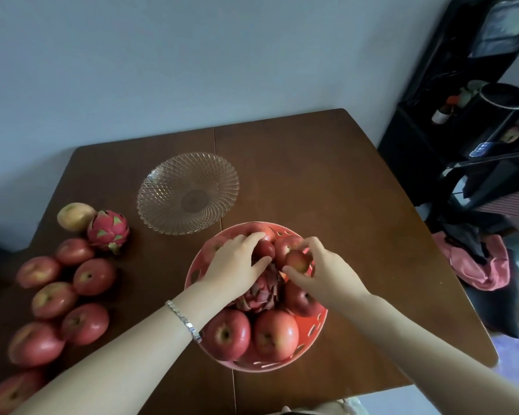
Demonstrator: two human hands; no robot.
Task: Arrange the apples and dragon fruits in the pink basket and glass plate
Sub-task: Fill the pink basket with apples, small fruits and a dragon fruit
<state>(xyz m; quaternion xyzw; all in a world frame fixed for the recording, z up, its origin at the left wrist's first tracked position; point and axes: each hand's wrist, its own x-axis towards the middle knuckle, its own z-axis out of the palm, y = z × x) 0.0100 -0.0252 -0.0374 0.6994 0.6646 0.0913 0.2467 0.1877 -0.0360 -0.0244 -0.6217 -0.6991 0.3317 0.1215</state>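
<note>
On a dark brown wooden table (pixel 327 187), the perforated pink basket (pixel 312 327) brims with glossy red apples around a dragon fruit (pixel 262 290). The left hand (pixel 237 262) grips one apple (pixel 264 249); the right hand (pixel 321 271) pinches a small apple (pixel 297 260).

The pink basket (pixel 315 327) sits on the brown table (pixel 327 181), holding red apples around a dark dragon fruit (pixel 262 290) at its middle; the left hand (pixel 237 262) lies over the fruit on the basket's far left side, and the right hand (pixel 321 272) pinches a small apple (pixel 297 261) between thumb and fingers above its far right side. Beyond the basket, to its left, stands the glass plate (pixel 188 193). Well left of the basket lie a second dragon fruit (pixel 108 230), a yellowish apple (pixel 75 216) touching it and a cluster of red apples (pixel 66 298).
</note>
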